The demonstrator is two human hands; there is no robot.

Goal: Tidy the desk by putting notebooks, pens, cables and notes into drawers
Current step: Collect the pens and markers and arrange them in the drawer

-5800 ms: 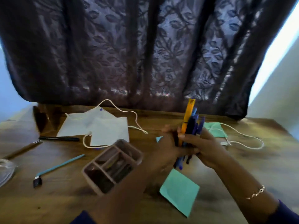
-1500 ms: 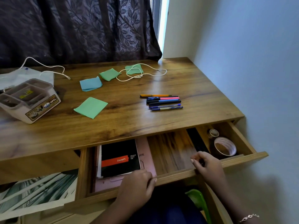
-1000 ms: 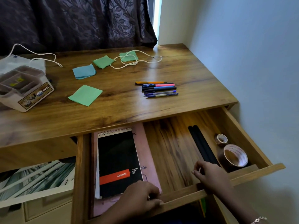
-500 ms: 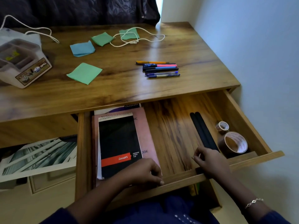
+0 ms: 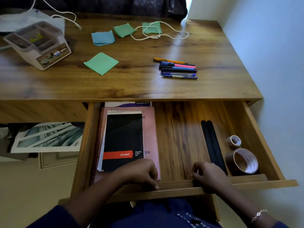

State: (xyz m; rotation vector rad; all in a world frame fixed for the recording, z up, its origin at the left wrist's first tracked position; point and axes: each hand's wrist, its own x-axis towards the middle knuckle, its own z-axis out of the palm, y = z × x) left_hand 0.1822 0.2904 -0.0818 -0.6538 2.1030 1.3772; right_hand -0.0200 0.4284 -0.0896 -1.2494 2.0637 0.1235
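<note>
The drawer (image 5: 181, 186) is pulled out, its front rail gripped by the left hand (image 5: 139, 173) and the right hand (image 5: 209, 175), fingers curled over it. Inside, a black spiral pad (image 5: 123, 139) marked "Luxor PREMIUM SPIRAL PAD" is stacked on a pink notebook (image 5: 150, 137), with a "classmate" notebook (image 5: 128, 104) seen behind. The pens (image 5: 177, 69) are laid on the desk (image 5: 131, 86), beside sticky notes (image 5: 101, 63) and a white cable (image 5: 158, 36). "OPEL" is read on the organiser (image 5: 39, 45).

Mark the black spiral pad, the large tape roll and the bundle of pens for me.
black spiral pad (image 5: 123, 137), head view, middle of its black cover.
large tape roll (image 5: 242, 161), head view, on its inner cardboard ring.
bundle of pens (image 5: 178, 69), head view, barrel of the blue pen mid-row.
</note>
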